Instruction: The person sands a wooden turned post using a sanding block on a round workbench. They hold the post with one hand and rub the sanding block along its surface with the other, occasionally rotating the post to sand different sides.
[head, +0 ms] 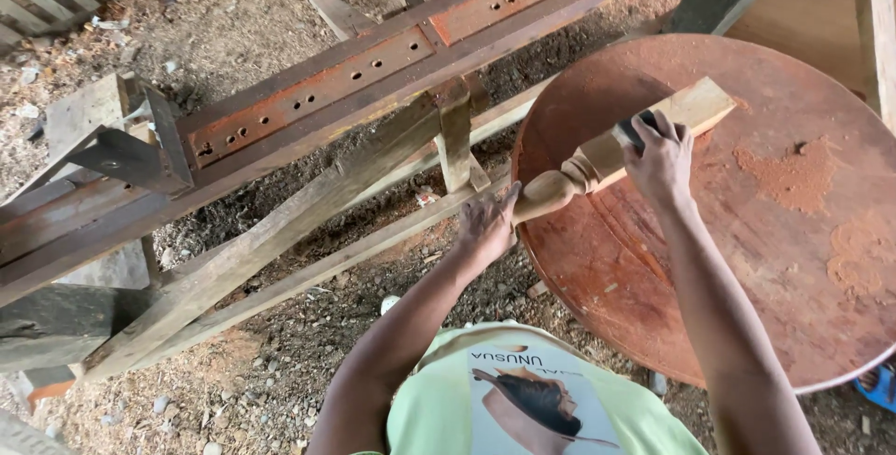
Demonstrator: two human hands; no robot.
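The turned wooden leg (pixel 607 152) lies across the round table (pixel 803 259). The left hand (pixel 487 224) grips its rounded end; the right hand (pixel 661 158) presses a dark sanding piece (pixel 635 128) on its square part.

Sawdust-strewn dirt floor (pixel 280 362) under a rusty steel beam (pixel 373 72).

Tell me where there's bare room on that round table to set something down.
The round tabletop is bare along its near edge, below the turned wooden leg and left of the sawdust patches. It is crowded at the far left rim, where the left hand steadies the leg and the right hand presses a dark pad onto it.
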